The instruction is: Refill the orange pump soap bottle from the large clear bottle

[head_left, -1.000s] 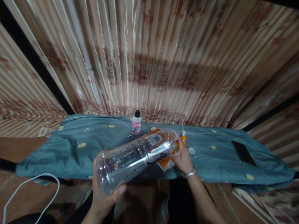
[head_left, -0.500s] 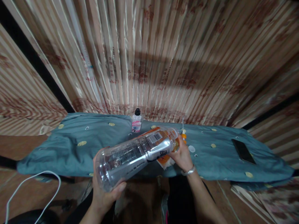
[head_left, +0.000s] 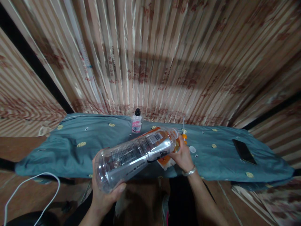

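Worktop (head_left: 70, 153), blue cloth: carrying a small bottle (head_left: 136, 125), phone (head_left: 244, 151) and loose white cap (head_left: 192, 149). Clear bottle (head_left: 136, 153): lying tilted in the air, empty, uncapped. Left hand (head_left: 104, 194) is gripping its base; right hand (head_left: 184, 155) is clasping the neck, working at the orange label (head_left: 164, 161), which looks partly peeled.

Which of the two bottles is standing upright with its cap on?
The small bottle with the black cap and pink label, standing on the blue cloth by the curtain. The large clear bottle is held tilted on its side between both hands.
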Tool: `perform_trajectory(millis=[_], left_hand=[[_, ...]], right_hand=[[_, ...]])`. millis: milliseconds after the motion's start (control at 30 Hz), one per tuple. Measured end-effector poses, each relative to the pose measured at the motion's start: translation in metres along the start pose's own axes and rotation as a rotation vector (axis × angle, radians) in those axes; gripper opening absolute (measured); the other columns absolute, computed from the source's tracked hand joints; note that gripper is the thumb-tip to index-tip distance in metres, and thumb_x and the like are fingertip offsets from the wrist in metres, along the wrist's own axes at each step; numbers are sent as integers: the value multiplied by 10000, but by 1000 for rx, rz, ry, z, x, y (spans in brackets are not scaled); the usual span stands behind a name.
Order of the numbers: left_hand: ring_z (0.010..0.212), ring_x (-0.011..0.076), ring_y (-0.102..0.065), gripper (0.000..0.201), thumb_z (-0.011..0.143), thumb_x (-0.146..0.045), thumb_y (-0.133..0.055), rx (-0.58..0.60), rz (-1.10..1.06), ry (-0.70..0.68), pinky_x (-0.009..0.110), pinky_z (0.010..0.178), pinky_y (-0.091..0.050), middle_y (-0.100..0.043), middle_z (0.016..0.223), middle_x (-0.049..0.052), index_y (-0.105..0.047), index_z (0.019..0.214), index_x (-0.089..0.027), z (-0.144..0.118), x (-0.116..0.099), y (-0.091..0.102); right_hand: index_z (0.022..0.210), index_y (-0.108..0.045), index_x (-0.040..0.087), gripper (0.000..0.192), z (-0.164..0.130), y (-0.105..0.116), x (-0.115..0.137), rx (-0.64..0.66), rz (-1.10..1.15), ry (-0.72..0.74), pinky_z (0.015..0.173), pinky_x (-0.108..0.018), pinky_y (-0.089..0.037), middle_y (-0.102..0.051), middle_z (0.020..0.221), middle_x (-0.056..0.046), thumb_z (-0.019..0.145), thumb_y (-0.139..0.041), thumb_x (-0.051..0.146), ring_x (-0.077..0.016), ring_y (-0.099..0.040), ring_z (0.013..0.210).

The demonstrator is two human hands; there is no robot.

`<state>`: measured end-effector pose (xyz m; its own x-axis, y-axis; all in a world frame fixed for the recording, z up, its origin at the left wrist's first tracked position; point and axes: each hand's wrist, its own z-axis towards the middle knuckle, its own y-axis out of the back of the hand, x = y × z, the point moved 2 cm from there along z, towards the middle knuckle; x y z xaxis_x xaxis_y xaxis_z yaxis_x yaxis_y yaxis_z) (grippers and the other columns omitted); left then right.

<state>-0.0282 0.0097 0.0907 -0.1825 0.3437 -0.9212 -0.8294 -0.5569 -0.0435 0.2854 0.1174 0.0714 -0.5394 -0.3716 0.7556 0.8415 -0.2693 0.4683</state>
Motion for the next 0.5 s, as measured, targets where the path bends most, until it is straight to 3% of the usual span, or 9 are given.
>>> perform_trajectory(millis=[167, 500], left_hand=[[1038, 443, -836, 946, 518, -671, -1012, 38, 10, -83, 546, 810, -729, -795, 1223, 211, -737, 1283, -188, 1, 0, 4], [1229, 444, -802, 961, 691, -446, -992, 243, 114, -252, 564, 955, -720, -737, 1428, 208, -618, 1547, -220, 2, 30, 22]], right_hand=[[1517, -632, 208, 876, 0, -1, -1, 2, 0, 2, 1240, -600, -553, -766, 1455, -177, 728, -950, 415, -410, -730, 1376], [1512, -618, 204, 892, -1, -3, -5, 0, 14, -13, 1236, -637, -551, -768, 1442, -189, 718, -955, 432, -427, -730, 1374]])
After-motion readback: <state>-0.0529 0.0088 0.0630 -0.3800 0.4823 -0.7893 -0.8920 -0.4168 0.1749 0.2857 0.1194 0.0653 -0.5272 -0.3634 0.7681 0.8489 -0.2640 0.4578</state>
